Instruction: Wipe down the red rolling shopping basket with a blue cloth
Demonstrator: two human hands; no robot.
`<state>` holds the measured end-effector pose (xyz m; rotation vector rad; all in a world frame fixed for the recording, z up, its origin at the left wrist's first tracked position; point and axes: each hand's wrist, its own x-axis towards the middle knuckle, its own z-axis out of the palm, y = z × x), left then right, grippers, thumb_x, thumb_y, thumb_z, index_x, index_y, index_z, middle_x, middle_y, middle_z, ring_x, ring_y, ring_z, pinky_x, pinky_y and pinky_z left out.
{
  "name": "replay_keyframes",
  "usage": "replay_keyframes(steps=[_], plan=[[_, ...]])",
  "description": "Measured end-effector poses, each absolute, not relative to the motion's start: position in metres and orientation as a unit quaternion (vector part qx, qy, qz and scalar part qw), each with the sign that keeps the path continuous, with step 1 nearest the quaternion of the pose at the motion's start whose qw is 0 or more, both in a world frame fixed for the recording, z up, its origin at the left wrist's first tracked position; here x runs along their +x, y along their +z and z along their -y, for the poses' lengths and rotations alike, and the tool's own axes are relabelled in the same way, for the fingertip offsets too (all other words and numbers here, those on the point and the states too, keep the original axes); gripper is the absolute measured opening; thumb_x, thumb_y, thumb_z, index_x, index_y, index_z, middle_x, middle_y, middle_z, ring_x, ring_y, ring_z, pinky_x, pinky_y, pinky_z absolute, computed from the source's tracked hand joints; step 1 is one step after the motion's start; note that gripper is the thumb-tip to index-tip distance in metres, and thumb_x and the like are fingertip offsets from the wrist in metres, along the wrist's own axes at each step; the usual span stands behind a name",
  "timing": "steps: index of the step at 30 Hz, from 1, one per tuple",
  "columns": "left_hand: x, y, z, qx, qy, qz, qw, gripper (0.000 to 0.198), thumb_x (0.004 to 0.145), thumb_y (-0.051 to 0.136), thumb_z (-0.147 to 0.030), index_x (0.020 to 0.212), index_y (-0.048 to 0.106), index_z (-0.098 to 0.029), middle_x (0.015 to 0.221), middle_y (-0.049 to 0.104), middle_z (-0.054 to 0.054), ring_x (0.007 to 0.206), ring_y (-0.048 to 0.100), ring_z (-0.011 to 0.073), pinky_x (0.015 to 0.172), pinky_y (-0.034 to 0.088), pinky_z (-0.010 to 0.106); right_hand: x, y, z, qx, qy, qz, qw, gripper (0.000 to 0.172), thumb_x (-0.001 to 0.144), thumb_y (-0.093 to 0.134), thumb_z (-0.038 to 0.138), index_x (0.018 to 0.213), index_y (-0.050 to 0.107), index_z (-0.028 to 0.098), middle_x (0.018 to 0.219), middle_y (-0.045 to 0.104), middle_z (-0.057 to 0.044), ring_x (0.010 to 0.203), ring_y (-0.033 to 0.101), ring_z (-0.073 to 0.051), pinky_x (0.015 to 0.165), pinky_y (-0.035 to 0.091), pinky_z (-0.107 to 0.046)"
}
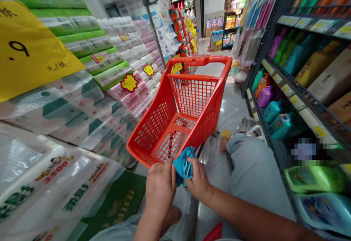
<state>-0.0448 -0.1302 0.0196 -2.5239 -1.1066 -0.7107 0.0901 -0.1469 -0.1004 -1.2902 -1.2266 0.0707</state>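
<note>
A blue cloth point(182, 165) sits bunched between both hands right at the near rim of the red shopping basket point(153, 126). The left hand point(160, 188) is curled shut over the cloth's left side, knuckles up. The right hand point(199, 183) pinches the other side between thumb and fingers, so both hands close on the same wad and almost touch each other. The cloth touches or nearly touches the basket's near edge; which of the two cannot be told from this angle.

The basket holds nothing that shows through its mesh, and its handle point(201, 60) stands at the far end. Left of the basket run stacked tissue packs point(82, 117) under a yellow price sign point(30, 47). Right of it stand detergent bottles point(274, 109) on dark shelves, and just beside its right wall are a bent knee point(252, 168) and a foot point(224, 144) on the glossy floor point(233, 106).

The risk, as I judge it, is the basket itself: pressure on the near rim could tip it or push it away across that smooth floor (whether it stands on wheels is hidden). A snag is also possible, since loose folds of cloth could catch in the mesh
</note>
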Motion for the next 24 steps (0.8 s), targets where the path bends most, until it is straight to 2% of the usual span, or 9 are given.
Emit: replay_keyframes(steps=[2,5,9,13,17,20,24], plan=[[-0.044,0.017,0.128,-0.871,-0.256,0.382,0.173,0.037,0.105,0.035,-0.031,0.088,0.064,-0.016,0.062,0.066,0.002,0.057,0.063,0.0186,0.063,0.047,0.030,0.079,-0.118,0.148,-0.542,0.110,0.538,0.637,0.037,0.082,0.055,0.027,0.119,0.056,0.021,0.111,0.069,-0.013,0.105,0.069,-0.028,0.090,0.058,-0.042],[-0.042,0.014,0.123,-0.865,-0.261,0.379,0.202,0.035,0.105,0.037,-0.032,0.090,0.064,-0.015,0.066,0.069,0.004,0.059,0.064,0.0190,0.065,0.048,0.030,0.082,-0.135,0.135,-0.568,0.165,0.479,0.649,0.040,0.083,0.055,0.028,0.123,0.052,0.020,0.105,0.070,-0.011,0.096,0.070,-0.026,0.088,0.058,-0.041],[-0.036,0.014,0.118,-0.855,-0.249,0.389,0.235,0.038,0.106,0.034,-0.031,0.088,0.064,-0.015,0.059,0.063,0.003,0.054,0.061,0.0188,0.064,0.046,0.030,0.068,-0.145,0.131,-0.608,0.198,0.391,0.662,0.045,0.088,0.047,0.025,0.133,0.046,0.018,0.116,0.068,-0.015,0.109,0.067,-0.025,0.097,0.055,-0.042],[-0.034,0.014,0.114,-0.850,-0.224,0.410,0.243,0.041,0.106,0.034,-0.032,0.078,0.060,-0.018,0.056,0.059,0.002,0.053,0.058,0.0195,0.060,0.042,0.030,0.036,-0.158,0.143,-0.594,0.252,0.379,0.663,0.049,0.077,0.055,0.022,0.125,0.054,0.019,0.111,0.072,-0.011,0.104,0.070,-0.023,0.093,0.057,-0.036],[-0.037,0.013,0.109,-0.856,-0.219,0.412,0.222,0.040,0.106,0.034,-0.034,0.080,0.060,-0.018,0.059,0.060,0.002,0.056,0.059,0.0199,0.060,0.041,0.030,0.041,-0.172,0.125,-0.620,0.280,0.299,0.669,0.039,0.081,0.045,0.021,0.118,0.056,0.019,0.102,0.073,-0.010,0.095,0.071,-0.022,0.088,0.058,-0.036],[-0.040,0.012,0.106,-0.862,-0.216,0.414,0.195,0.039,0.106,0.034,-0.034,0.077,0.057,-0.019,0.060,0.059,0.002,0.058,0.059,0.0194,0.062,0.042,0.030,0.051,-0.168,0.111,-0.630,0.289,0.249,0.676,0.036,0.084,0.042,0.022,0.117,0.056,0.018,0.098,0.073,-0.010,0.092,0.071,-0.023,0.087,0.058,-0.038],[-0.045,0.010,0.103,-0.871,-0.215,0.416,0.150,0.038,0.105,0.035,-0.033,0.076,0.056,-0.020,0.063,0.060,0.002,0.061,0.059,0.0186,0.067,0.044,0.031,0.056,-0.132,0.110,-0.609,0.292,0.243,0.696,0.035,0.091,0.048,0.033,0.122,0.055,0.019,0.112,0.072,-0.011,0.103,0.069,-0.022,0.095,0.055,-0.037]])
